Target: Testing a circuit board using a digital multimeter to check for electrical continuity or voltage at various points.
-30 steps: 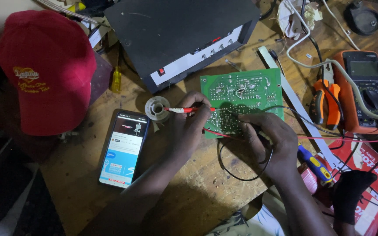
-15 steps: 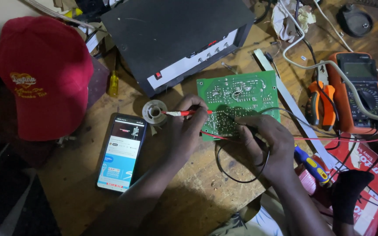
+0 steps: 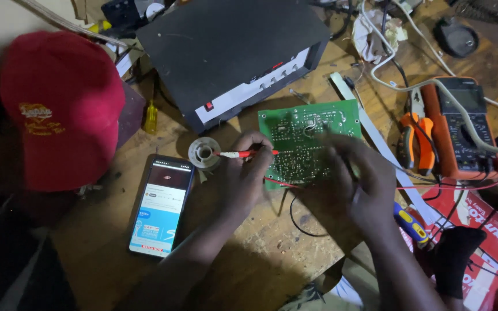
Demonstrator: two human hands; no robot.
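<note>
The left hand (image 3: 249, 173) pinches a red probe (image 3: 243, 154) on the green board (image 3: 312, 141), which lies on the counter (image 3: 243, 265). The right hand (image 3: 358, 184) is blurred; I cannot tell its grip. Testing step, I think; next needs a steady tip.

Phone (image 3: 161, 204) left of circuit board (image 3: 309, 140)

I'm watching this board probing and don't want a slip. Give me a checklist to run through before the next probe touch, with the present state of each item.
1. Red test probe pinched in left hand: ok.
2. Probe tip at the edge of the green circuit board: ok.
3. Right hand resting on the board: ok; whether it holds a second probe: cannot tell.
4. Orange-cased multimeter in sight: ok; dial setting: cannot tell.
5. Red wire clear of the probing spot: ok.
6. Lit smartphone apart from the board: ok.
</note>
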